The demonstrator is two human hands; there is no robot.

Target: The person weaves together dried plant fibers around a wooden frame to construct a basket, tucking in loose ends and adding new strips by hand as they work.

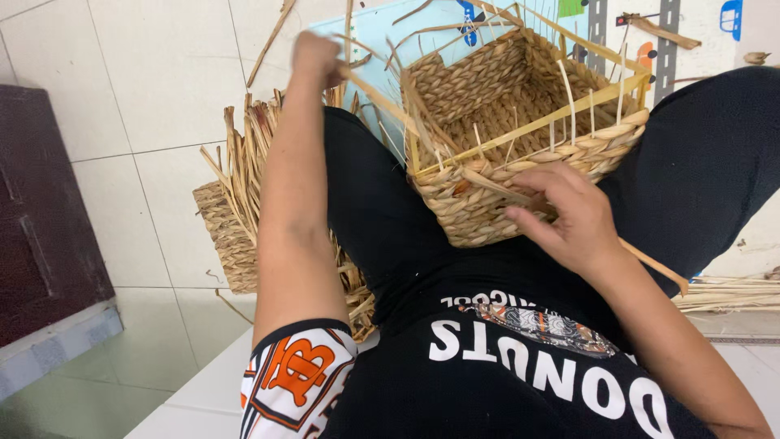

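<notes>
A square woven basket (520, 130) of tan straw rests in my lap between my legs, with a yellow frame along its rim and loose strands sticking up. My left hand (317, 57) is raised to the left of the basket, closed around a straw strand (378, 102) that runs down to the basket's near corner. My right hand (569, 215) presses on the basket's near wall, fingers pinching another flat straw strand (654, 264) that trails out to the right past my wrist.
A second woven basket (227, 236) with a bundle of loose straw (248, 154) lies on the white tiled floor to my left. A dark wooden cabinet (41, 211) stands at far left. A patterned play mat (699, 32) lies behind the basket; more straw (731, 293) at right.
</notes>
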